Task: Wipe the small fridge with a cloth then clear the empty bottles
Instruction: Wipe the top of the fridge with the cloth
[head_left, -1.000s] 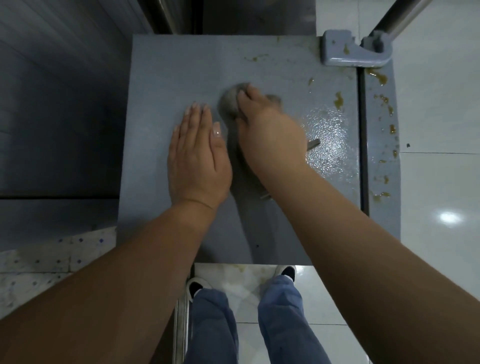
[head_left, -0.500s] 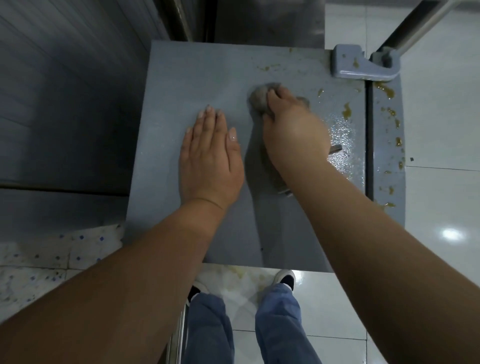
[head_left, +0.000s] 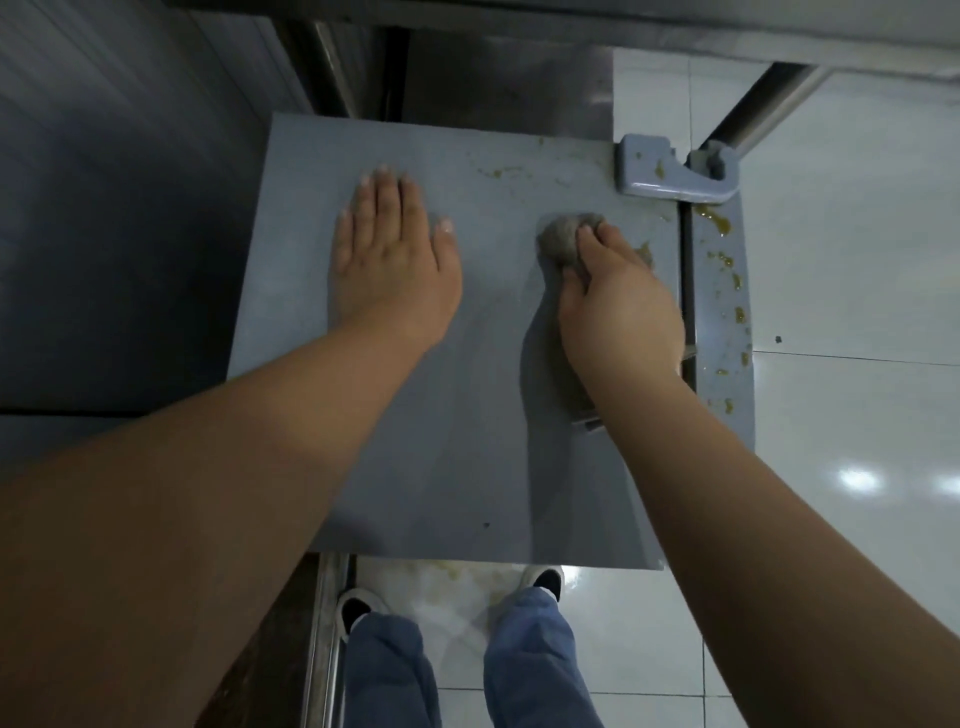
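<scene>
From the head cam, the right hand (head_left: 621, 306) has its grip bunched around the wadded cloth (head_left: 563, 239), pressing it on the fridge top (head_left: 467, 415) just short of the yellow splatters (head_left: 714, 215), while the left hand (head_left: 395, 254) lies spread flat, probably for bracing.

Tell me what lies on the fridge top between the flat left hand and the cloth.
Nothing: in the head view, only bare grey fridge top separates the left hand from the cloth.

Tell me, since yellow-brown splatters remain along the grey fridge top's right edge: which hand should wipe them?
Right. The right hand already grips the balled grey cloth beside the yellow-brown splatters; the left hand lies flat, far left.
</scene>
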